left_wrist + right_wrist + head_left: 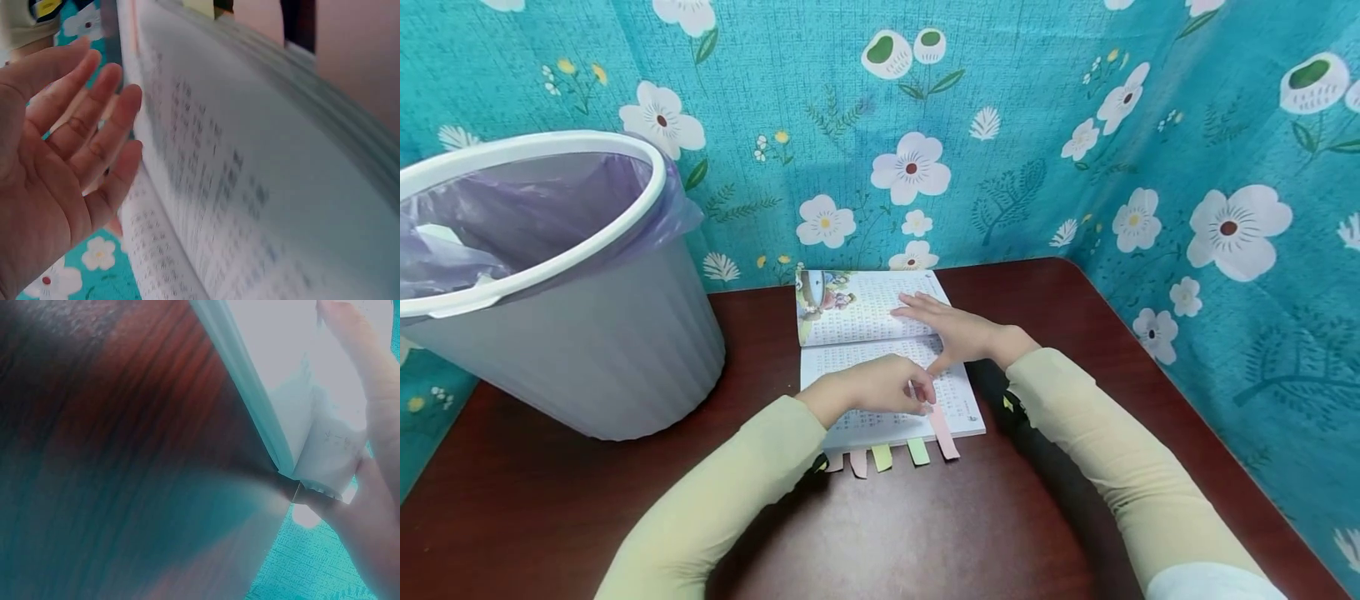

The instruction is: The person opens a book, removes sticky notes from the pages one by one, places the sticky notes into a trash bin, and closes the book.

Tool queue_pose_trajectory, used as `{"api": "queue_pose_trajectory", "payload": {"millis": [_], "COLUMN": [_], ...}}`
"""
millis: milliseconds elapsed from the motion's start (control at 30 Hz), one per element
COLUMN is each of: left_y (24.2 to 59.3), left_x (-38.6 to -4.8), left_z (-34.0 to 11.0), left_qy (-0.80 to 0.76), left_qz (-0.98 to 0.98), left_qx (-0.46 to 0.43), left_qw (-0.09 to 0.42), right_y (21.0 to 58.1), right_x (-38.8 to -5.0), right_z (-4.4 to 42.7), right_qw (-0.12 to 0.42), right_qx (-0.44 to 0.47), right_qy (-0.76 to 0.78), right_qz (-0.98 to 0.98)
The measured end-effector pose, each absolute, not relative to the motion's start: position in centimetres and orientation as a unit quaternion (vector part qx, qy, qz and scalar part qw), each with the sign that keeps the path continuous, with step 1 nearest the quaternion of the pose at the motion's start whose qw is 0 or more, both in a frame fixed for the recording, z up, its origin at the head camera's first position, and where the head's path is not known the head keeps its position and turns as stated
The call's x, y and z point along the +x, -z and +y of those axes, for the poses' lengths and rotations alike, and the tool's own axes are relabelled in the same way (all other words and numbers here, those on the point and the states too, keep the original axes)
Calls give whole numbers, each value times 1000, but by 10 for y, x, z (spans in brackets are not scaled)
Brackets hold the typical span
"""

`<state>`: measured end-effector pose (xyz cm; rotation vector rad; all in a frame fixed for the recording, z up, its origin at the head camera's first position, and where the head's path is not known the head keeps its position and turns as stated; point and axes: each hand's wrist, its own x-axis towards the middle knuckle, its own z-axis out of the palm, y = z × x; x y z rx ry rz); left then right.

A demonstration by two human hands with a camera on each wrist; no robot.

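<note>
An open book with printed text and a coloured picture lies on the table. My left hand is over its lower page, thumb and index tips close together beside the upper end of a pink sticky tab. The left wrist view shows the hand with its other fingers bent, a little off the page; whether the tips hold the tab is unclear. My right hand lies spread across the right side of the book, fingers on the upper page and thumb on the lower one.
Several sticky tabs, such as a green one and a yellow one, stick out from the book's near edge. A grey bin with a purple liner stands left on the dark table. Flowered blue cloth hangs behind and right.
</note>
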<state>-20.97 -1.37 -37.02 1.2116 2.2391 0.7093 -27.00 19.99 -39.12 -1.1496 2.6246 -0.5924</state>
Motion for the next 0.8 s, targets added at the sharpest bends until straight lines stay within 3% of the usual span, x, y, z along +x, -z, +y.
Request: {"api": "queue_pose_trajectory", "payload": {"millis": [800], "left_y": [386], "left_x": [-209], "left_z": [17], "left_qy": [-170], "left_qz": [870], "left_qx": [413], "left_qw": [208], "right_y": [397], "right_x": [-272], "right_z": [200], "right_qw": [99], "right_qx": [-396], "right_qy": [208], "right_qz": [889]}}
